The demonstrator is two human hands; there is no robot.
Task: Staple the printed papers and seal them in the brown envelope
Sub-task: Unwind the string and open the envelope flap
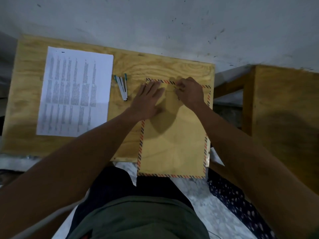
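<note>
On the bench (27,94): envelope (172,144), near end overhanging; papers (74,92) left; stapler (122,87) between
Left grip (146,99): flat, spread on envelope
Right grip (189,91): pinched at flap edge; fingertips hidden

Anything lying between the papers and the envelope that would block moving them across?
Yes: the stapler lies on the desk between the papers and the envelope. Both hands, left and right, also rest on the envelope's top end.
</note>
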